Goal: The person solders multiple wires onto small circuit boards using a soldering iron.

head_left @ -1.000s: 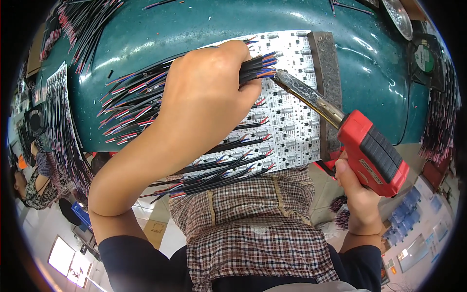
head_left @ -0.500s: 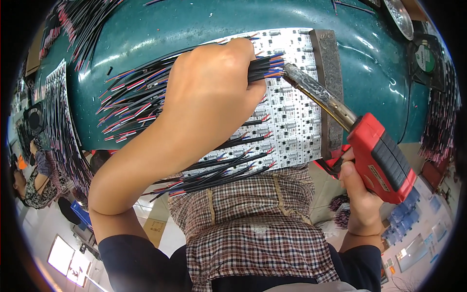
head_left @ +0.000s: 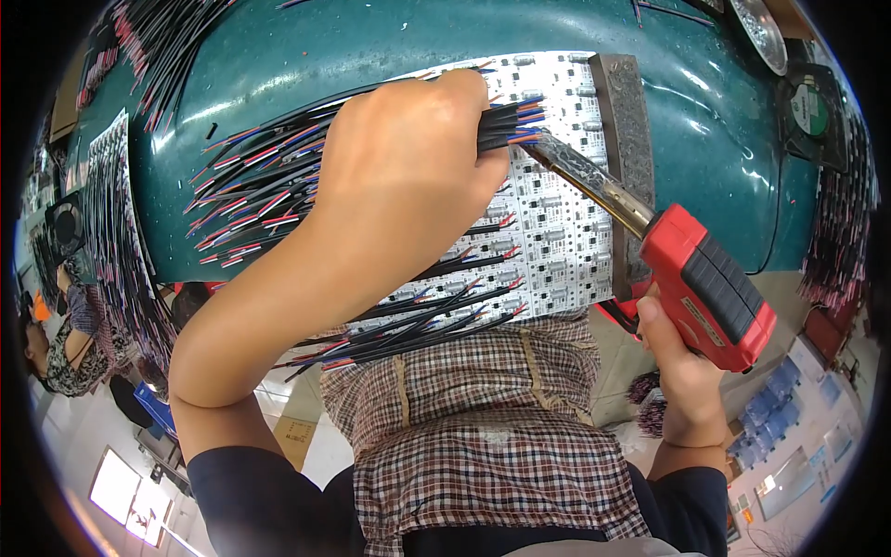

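My left hand point(head_left: 413, 139) is closed around a bundle of black cables point(head_left: 499, 126), whose blue and orange wire ends stick out to the right. In my right hand point(head_left: 682, 357) is a red and black soldering gun point(head_left: 710, 288). Its metal tip point(head_left: 548, 147) reaches the lower wire ends of the bundle; whether it touches them I cannot tell. Beneath lies a white circuit board panel point(head_left: 557, 241) dotted with small components. Several black cables point(head_left: 436, 320) with red and blue ends lie across its near part, and more spread out left of my hand.
A dark grey bar point(head_left: 626, 148) lies along the panel's right edge on the green tabletop point(head_left: 715, 121). At the far right stands a small black fan point(head_left: 812, 116). Wire bundles point(head_left: 172, 46) lie at the far left, beside another wired panel point(head_left: 116, 204). A person point(head_left: 74, 348) sits farther left.
The soldering gun and my right hand have shifted left and slightly nearer to me, bringing the tip in under the wire ends. My left hand has barely moved.
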A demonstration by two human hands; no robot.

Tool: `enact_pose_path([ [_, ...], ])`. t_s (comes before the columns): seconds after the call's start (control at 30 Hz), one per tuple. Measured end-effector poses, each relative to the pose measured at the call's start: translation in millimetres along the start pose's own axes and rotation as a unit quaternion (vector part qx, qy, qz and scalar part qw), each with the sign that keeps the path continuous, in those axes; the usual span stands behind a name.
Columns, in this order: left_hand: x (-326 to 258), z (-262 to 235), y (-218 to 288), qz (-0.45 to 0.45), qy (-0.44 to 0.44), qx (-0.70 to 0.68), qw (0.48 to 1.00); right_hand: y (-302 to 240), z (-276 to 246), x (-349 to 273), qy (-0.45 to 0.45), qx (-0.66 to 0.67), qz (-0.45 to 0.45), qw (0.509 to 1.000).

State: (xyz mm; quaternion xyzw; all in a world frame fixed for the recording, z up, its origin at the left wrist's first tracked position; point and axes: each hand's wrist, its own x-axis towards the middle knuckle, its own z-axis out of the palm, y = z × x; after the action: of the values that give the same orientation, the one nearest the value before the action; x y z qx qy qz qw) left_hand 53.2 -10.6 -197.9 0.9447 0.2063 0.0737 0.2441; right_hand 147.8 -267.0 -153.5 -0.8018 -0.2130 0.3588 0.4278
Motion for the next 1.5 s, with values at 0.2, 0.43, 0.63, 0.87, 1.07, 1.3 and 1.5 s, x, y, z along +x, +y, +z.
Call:
enact_pose_path([
  [0.2, 0, 0, 1, 0.002, 0.009, -0.002, 1.0, -4, -5, -3, 0.031, -0.075, -0.051, 0.995],
  [0.43, 1, 0, 1, -0.002, -0.003, 0.009, 1.0, -2, -4, -7, 0.035, -0.036, -0.003, 0.999],
  [0.63, 6, -1, -3, -0.022, -0.023, -0.028, 0.999, 3, -1, -9, 0.04, -0.014, -0.015, 0.999],
  [0.87, 6, -1, -2, -0.018, -0.029, -0.018, 0.999, -1, 1, -8, 0.004, 0.021, 0.04, 0.999],
  [1.07, 5, 0, -2, -0.012, -0.015, -0.01, 1.0, 0, 2, -7, 0.004, 0.007, 0.009, 1.0],
  [1.3, 4, 2, 0, 0.007, -0.004, -0.007, 1.0, 6, 8, -8, 0.094, 0.014, -0.046, 0.994],
  [1.5, 4, -6, -1, -0.017, -0.052, -0.02, 0.998, 11, 9, -11, 0.116, 0.044, -0.036, 0.992],
])
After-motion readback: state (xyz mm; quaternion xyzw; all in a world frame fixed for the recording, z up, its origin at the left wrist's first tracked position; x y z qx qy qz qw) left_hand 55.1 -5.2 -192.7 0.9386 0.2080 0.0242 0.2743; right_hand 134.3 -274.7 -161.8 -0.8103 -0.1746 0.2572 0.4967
